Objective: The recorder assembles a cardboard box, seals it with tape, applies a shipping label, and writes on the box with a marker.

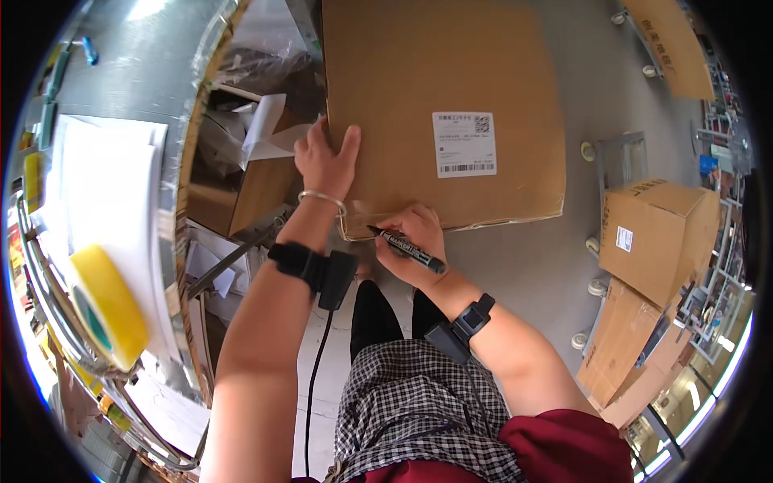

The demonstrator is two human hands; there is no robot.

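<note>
A large brown cardboard box (pixel 386 88) fills the upper middle, with a white printed label (pixel 465 145) stuck on its face. My left hand (pixel 326 157) lies against the box's left edge, thumb apart on the face and the other fingers partly hidden around the side. At the box's near edge my right hand (pixel 415 241) closes round a black marker pen (pixel 411 250). The pen's dark tip points up and left, close to the bottom left corner; whether it touches the cardboard I cannot tell.
On the left workbench (pixel 133 80) lie white paper sheets (pixel 105 185) and a yellow tape roll (pixel 113 306). Beside it, an open carton (pixel 266 189) holds crumpled paper and plastic. Stacked cartons (pixel 652 233) and wheeled carts (pixel 624 157) stand to the right.
</note>
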